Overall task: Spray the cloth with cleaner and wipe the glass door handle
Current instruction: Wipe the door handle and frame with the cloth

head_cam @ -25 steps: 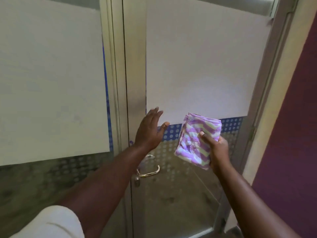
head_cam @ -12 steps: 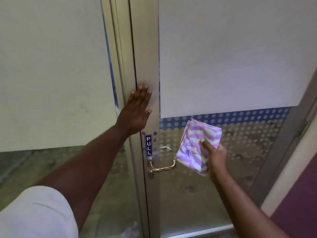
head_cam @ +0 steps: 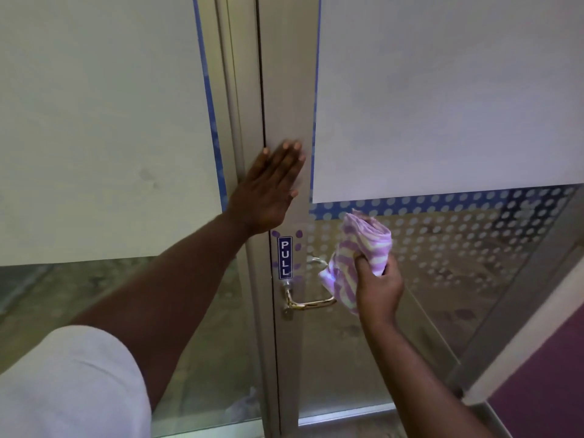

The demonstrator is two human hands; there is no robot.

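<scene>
Office or commercial entrance: aluminium-framed glass door [head_cam: 289, 90], frosted film, "PULL" sticker [head_cam: 284, 257].

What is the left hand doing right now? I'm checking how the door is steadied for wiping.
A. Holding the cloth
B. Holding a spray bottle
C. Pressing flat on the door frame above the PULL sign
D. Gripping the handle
C: the left hand lies open and flat on the metal door frame above the PULL sign, while the right hand holds the cloth by the handle.
</scene>
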